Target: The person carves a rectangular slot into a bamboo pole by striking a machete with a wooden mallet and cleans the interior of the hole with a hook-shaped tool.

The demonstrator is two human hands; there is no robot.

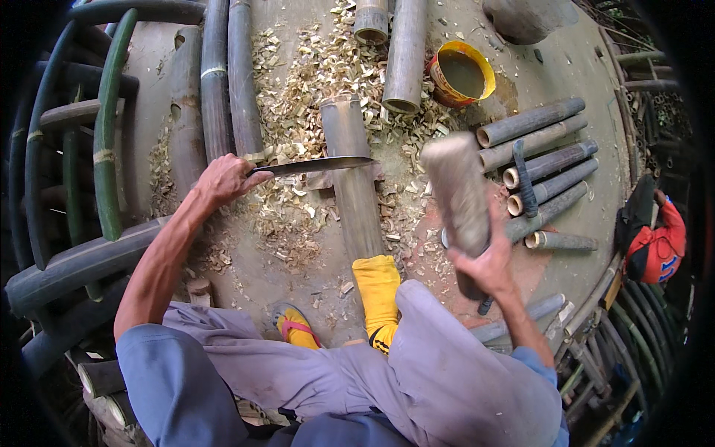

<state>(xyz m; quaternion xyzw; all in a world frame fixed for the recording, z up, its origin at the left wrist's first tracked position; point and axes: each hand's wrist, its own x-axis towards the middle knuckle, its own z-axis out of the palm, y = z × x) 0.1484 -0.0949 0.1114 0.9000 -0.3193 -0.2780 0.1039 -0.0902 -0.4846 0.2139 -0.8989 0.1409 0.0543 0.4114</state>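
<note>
Nearest, a blue cloth sleeve (170, 384) occupies the lower left, the left hand (225, 180) gripping a long dark metal blade (320, 165) across a grey-brown bamboo tube (356, 211) at centre, the right hand (488, 262) clasping a brown wooden block (457, 190) right of centre.

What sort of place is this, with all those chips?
Probably a bamboo workshop: pale chips lie scattered about, cut bamboo tubes lie side by side, and the left hand holds a long knife.
</note>
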